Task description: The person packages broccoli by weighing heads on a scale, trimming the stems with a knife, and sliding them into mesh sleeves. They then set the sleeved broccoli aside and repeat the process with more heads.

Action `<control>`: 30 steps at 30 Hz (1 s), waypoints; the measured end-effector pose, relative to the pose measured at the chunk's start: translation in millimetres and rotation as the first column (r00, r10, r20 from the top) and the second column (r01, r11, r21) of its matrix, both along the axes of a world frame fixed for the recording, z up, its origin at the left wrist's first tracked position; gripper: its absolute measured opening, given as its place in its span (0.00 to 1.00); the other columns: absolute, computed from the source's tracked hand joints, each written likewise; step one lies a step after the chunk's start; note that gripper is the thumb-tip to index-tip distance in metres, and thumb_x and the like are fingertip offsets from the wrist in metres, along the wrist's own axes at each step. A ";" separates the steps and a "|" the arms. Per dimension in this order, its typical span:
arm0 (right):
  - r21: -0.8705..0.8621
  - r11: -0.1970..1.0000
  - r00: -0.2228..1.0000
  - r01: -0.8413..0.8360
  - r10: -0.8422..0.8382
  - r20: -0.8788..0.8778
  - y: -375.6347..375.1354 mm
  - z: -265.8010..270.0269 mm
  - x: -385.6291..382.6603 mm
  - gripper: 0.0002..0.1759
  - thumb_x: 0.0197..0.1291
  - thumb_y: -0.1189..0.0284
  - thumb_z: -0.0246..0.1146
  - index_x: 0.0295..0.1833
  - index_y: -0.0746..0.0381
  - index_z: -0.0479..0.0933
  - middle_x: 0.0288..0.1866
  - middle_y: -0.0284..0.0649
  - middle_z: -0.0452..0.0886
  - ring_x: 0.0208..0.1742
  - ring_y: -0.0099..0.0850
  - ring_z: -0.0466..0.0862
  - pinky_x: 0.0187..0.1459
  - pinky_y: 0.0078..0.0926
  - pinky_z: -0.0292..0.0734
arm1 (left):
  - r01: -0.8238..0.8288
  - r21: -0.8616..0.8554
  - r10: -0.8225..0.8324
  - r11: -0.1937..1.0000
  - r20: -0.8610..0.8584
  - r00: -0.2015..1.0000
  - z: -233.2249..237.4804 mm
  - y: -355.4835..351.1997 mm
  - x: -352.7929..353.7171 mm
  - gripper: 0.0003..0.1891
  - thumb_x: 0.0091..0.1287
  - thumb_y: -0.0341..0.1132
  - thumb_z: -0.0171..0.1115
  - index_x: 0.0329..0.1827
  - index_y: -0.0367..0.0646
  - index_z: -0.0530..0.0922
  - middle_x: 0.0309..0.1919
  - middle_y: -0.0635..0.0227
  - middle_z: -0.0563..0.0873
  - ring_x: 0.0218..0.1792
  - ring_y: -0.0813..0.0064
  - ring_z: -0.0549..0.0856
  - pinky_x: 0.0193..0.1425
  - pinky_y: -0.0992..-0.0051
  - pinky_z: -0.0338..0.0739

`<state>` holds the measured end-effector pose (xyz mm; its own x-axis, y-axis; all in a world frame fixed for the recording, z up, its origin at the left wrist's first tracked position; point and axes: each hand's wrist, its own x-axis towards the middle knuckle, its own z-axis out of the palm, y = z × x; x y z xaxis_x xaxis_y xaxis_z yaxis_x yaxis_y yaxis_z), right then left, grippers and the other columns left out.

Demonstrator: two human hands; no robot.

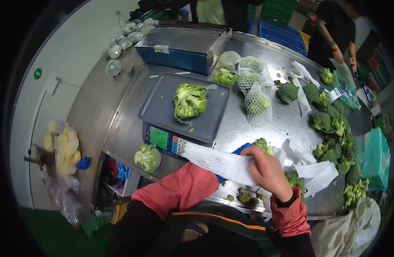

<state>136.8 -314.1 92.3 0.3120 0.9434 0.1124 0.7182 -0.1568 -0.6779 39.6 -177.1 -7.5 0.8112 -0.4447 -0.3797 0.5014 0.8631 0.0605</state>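
A white foam net sleeve [220,162] stretches from the scale's front edge to my right hand [269,172]. The fingers of my right hand pinch its right end. My left hand [241,149] is mostly hidden behind the sleeve; only bits of a blue glove show above and below it, so its fingers cannot be read. Just past my right hand is a piece of broccoli [263,146], partly covered. On the scale's grey tray [156,103] rests a trimmed broccoli head [190,101], stem side up. Another head [148,158] sits left of the scale's display [159,137].
Net-wrapped broccoli [257,103] lies right of the scale. Loose broccoli heads [334,122] pile up along the right edge, beside white net sleeves [314,175]. A metal box [175,47] stands behind the scale. Wrapped heads [115,50] lie far left. Another person [334,32] works at back right.
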 end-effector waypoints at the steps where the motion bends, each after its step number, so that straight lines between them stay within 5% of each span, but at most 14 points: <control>1: 0.080 0.989 0.990 0.129 -0.132 0.039 3.4 3.8 -7.8 0.22 0.51 0.75 0.62 0.54 0.63 0.69 0.34 0.44 0.77 0.35 0.40 0.80 0.35 0.33 0.74 | 0.003 -0.013 -0.004 1.000 -0.087 0.996 1.9 -1.3 -1.9 0.21 0.73 0.50 0.45 0.52 0.43 0.76 0.46 0.65 0.82 0.46 0.74 0.81 0.56 0.72 0.73; 4: 0.113 0.911 0.915 0.396 -0.401 0.029 6.1 -11.0 -14.6 0.25 0.49 0.69 0.68 0.52 0.63 0.69 0.31 0.43 0.76 0.32 0.38 0.79 0.34 0.33 0.73 | -0.055 0.198 0.029 0.979 0.131 0.991 10.8 11.0 -24.4 0.15 0.72 0.42 0.50 0.51 0.42 0.77 0.44 0.67 0.82 0.46 0.76 0.81 0.54 0.75 0.73; 5: 0.060 0.891 0.893 0.450 -0.450 -0.014 5.2 -16.5 -17.8 0.25 0.49 0.69 0.69 0.52 0.63 0.70 0.31 0.43 0.76 0.31 0.36 0.78 0.34 0.32 0.72 | -0.179 0.579 0.039 0.795 0.246 0.969 1.1 10.6 -26.3 0.12 0.69 0.36 0.54 0.51 0.42 0.77 0.41 0.68 0.83 0.44 0.77 0.81 0.50 0.77 0.75; 8: -0.021 0.893 0.877 0.450 -0.446 -0.178 5.8 -41.3 -23.7 0.18 0.50 0.68 0.70 0.43 0.65 0.74 0.29 0.41 0.74 0.30 0.33 0.76 0.33 0.28 0.70 | -0.381 0.710 0.219 0.593 0.313 0.924 -31.2 17.1 -36.7 0.13 0.67 0.41 0.58 0.44 0.41 0.78 0.38 0.69 0.83 0.39 0.80 0.80 0.46 0.77 0.75; 10: 0.100 0.907 0.895 0.408 -0.376 -0.238 16.1 -45.7 -32.5 0.13 0.50 0.69 0.69 0.37 0.65 0.75 0.28 0.41 0.74 0.30 0.34 0.76 0.34 0.28 0.70 | -0.374 0.757 0.231 0.536 0.295 0.927 -33.8 25.3 -44.6 0.11 0.66 0.39 0.57 0.41 0.41 0.78 0.37 0.69 0.82 0.37 0.81 0.80 0.45 0.78 0.75; 11: 0.230 0.894 0.923 0.383 -0.377 -0.073 23.7 -44.2 -38.1 0.08 0.51 0.73 0.67 0.32 0.64 0.75 0.27 0.40 0.73 0.29 0.37 0.76 0.32 0.30 0.69 | -0.369 0.779 0.235 0.508 0.286 0.929 -35.0 28.9 -48.6 0.10 0.66 0.38 0.57 0.40 0.40 0.78 0.36 0.69 0.82 0.36 0.81 0.79 0.44 0.78 0.75; 14: 0.446 0.881 0.851 0.156 -0.349 0.392 49.0 -24.4 -40.3 0.06 0.51 0.78 0.65 0.33 0.63 0.73 0.28 0.41 0.74 0.29 0.36 0.75 0.30 0.27 0.67 | -0.410 0.439 0.454 0.800 0.004 0.891 -21.2 32.5 -60.2 0.07 0.65 0.35 0.57 0.37 0.41 0.79 0.34 0.70 0.81 0.37 0.80 0.78 0.44 0.78 0.73; 18: 0.387 0.920 0.982 0.055 -0.119 0.144 67.5 -20.4 -74.6 0.08 0.53 0.77 0.66 0.34 0.63 0.72 0.27 0.37 0.74 0.29 0.31 0.74 0.33 0.28 0.68 | -0.601 0.576 0.615 0.554 0.203 0.762 -32.6 47.0 -73.1 0.04 0.65 0.32 0.55 0.34 0.43 0.76 0.33 0.70 0.80 0.37 0.81 0.77 0.45 0.77 0.73; 19: 0.227 0.964 0.977 0.141 -0.099 -0.187 72.3 -18.6 -80.4 0.08 0.54 0.76 0.65 0.36 0.63 0.73 0.29 0.37 0.75 0.30 0.29 0.75 0.35 0.28 0.69 | -0.656 0.533 0.658 0.534 0.225 0.718 -35.5 50.1 -73.6 0.03 0.65 0.31 0.54 0.34 0.43 0.75 0.33 0.70 0.80 0.37 0.81 0.77 0.45 0.77 0.73; 21: -0.137 0.981 0.642 0.136 -0.193 -0.742 81.9 -15.5 -87.7 0.08 0.57 0.73 0.65 0.38 0.64 0.75 0.31 0.35 0.78 0.34 0.25 0.76 0.39 0.27 0.71 | -0.741 0.424 0.741 0.520 0.209 0.639 11.7 54.3 -79.8 0.04 0.66 0.29 0.52 0.32 0.43 0.71 0.31 0.74 0.76 0.36 0.84 0.75 0.44 0.79 0.72; 24: -0.234 0.898 0.542 -0.373 0.006 -0.840 91.4 -43.8 -71.4 0.16 0.61 0.67 0.63 0.49 0.67 0.75 0.38 0.33 0.81 0.40 0.21 0.76 0.46 0.21 0.71 | -0.721 0.603 0.708 0.341 0.340 0.619 -12.5 75.6 -91.1 0.03 0.66 0.29 0.52 0.33 0.44 0.71 0.31 0.73 0.76 0.37 0.84 0.75 0.45 0.79 0.72; 25: -0.228 0.866 0.497 -0.445 0.027 -0.868 96.1 -31.1 -67.7 0.20 0.58 0.70 0.64 0.55 0.67 0.73 0.42 0.35 0.81 0.41 0.22 0.78 0.49 0.21 0.72 | -0.709 0.589 0.604 0.389 0.418 0.679 -17.0 86.1 -103.9 0.02 0.66 0.28 0.52 0.35 0.44 0.72 0.32 0.72 0.78 0.37 0.84 0.77 0.47 0.80 0.72; 29: 0.120 0.992 -0.054 -0.045 0.118 -0.992 117.2 -32.2 -33.5 0.18 0.50 0.77 0.61 0.49 0.68 0.74 0.44 0.43 0.83 0.44 0.33 0.83 0.52 0.31 0.78 | -0.337 0.416 0.277 0.844 0.201 0.940 -70.5 128.8 -127.5 0.18 0.67 0.41 0.56 0.56 0.41 0.72 0.49 0.62 0.80 0.50 0.78 0.79 0.53 0.78 0.73; 30: 0.119 0.993 -0.151 0.003 0.118 -0.982 124.0 -25.3 -22.4 0.13 0.53 0.77 0.57 0.46 0.68 0.74 0.42 0.44 0.83 0.41 0.33 0.84 0.48 0.29 0.81 | -0.269 0.514 0.198 0.815 0.188 0.962 -63.9 141.5 -129.6 0.20 0.67 0.42 0.56 0.57 0.41 0.72 0.49 0.61 0.80 0.50 0.77 0.79 0.52 0.78 0.74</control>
<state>114.4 -190.1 66.9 0.0673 0.9752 -0.2108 -0.7789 -0.0807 -0.6219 -90.0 -35.6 -71.4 0.9193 0.0055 -0.3935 0.2473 0.7697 0.5885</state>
